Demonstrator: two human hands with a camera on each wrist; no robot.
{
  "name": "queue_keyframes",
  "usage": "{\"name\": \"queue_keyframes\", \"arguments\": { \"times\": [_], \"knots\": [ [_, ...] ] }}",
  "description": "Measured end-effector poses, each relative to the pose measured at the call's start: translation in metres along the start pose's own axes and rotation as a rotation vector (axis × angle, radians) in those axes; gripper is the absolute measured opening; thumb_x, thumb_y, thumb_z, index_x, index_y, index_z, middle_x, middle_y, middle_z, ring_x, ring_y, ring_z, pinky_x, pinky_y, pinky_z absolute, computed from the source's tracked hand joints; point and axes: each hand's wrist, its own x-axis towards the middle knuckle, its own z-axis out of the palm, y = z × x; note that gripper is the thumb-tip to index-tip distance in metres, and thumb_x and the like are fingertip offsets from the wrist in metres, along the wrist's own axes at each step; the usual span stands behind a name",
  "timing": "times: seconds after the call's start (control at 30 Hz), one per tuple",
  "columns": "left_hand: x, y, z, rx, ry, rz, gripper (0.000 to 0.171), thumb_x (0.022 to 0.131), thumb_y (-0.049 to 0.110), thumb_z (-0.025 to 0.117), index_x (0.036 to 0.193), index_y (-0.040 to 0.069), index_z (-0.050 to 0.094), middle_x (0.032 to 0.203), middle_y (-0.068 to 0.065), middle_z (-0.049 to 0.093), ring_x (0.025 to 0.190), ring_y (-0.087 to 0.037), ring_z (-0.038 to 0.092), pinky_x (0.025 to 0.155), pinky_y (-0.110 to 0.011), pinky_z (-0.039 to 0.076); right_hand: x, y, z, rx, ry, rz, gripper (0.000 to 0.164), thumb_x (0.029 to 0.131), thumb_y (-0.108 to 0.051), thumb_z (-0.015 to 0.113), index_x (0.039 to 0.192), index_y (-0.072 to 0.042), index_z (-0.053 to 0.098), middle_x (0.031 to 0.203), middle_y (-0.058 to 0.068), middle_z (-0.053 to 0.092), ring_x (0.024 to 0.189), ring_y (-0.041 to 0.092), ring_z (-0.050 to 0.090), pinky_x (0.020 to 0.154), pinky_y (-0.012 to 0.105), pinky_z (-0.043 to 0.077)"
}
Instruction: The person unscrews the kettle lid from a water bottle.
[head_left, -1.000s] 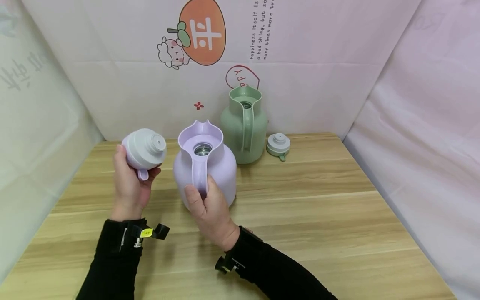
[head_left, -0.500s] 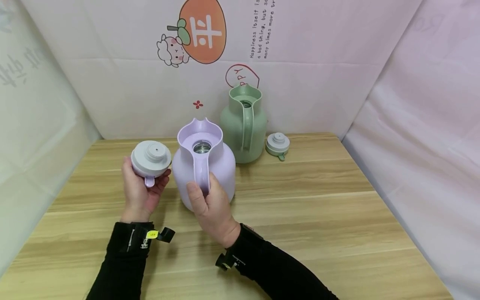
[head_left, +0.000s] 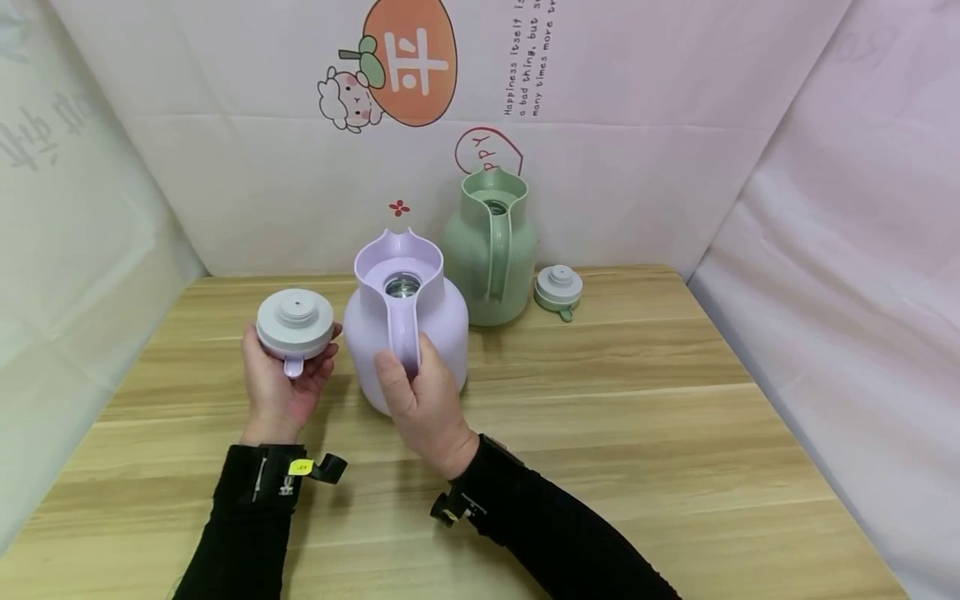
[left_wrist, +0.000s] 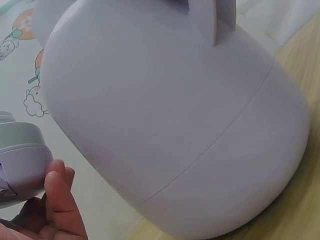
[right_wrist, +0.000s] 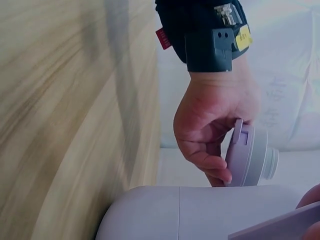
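In the head view a purple thermos jug (head_left: 442, 333) stands on the table, its round mouth uncovered. My right hand (head_left: 427, 408) grips the jug's handle (head_left: 403, 329), thumb on the near side. To the jug's left, my left hand (head_left: 281, 387) holds a jug lid (head_left: 296, 321) above the table, grey threaded side up and purple tab toward me. The right wrist view shows the curled fingers of the left hand (right_wrist: 210, 125) round the purple rim of the lid (right_wrist: 250, 155). Close beside the lid, the jug's body (left_wrist: 165, 110) fills most of the left wrist view.
Behind the purple jug stands a green thermos jug (head_left: 491, 258), also uncovered. A grey lid with a green tab (head_left: 558, 290) lies upside down to its right. The wooden table (head_left: 637, 433) meets a printed cloth backdrop (head_left: 637, 167) at the back and sides.
My left hand has shifted a little right and lower, turning the lid from tilted to nearly level with its threaded side up. The right hand has kept its grip on the jug's handle.
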Motion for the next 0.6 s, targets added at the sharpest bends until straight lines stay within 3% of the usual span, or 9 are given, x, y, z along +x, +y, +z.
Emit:
{"name": "queue_keyframes", "arguments": {
  "times": [0.2, 0.6],
  "knots": [
    [0.001, 0.003, -0.005, -0.060, 0.026, -0.012, 0.070, 0.108, 0.065, 0.016, 0.141, 0.018, 0.057, 0.105, -0.016, 0.078, 0.079, -0.021, 0.075, 0.067, -0.026, 0.059, 0.009, 0.005, 0.004, -0.001, 0.005, -0.006, 0.056, 0.107, -0.058, 0.042, 0.102, -0.003, 0.051, 0.078, 0.002, 0.045, 0.071, 0.013, 0.048, 0.062, 0.025, 0.041],
    [0.002, 0.005, -0.012, -0.088, 0.128, -0.039, 0.064, 0.107, 0.065, 0.025, 0.143, 0.019, 0.052, 0.096, -0.013, 0.075, 0.080, -0.024, 0.076, 0.070, -0.029, 0.062, 0.028, 0.019, 0.013, -0.005, 0.021, 0.010, 0.050, 0.105, -0.053, 0.046, 0.101, -0.003, 0.051, 0.075, 0.000, 0.042, 0.066, 0.011, 0.044, 0.058, 0.026, 0.038]
  ]
}}
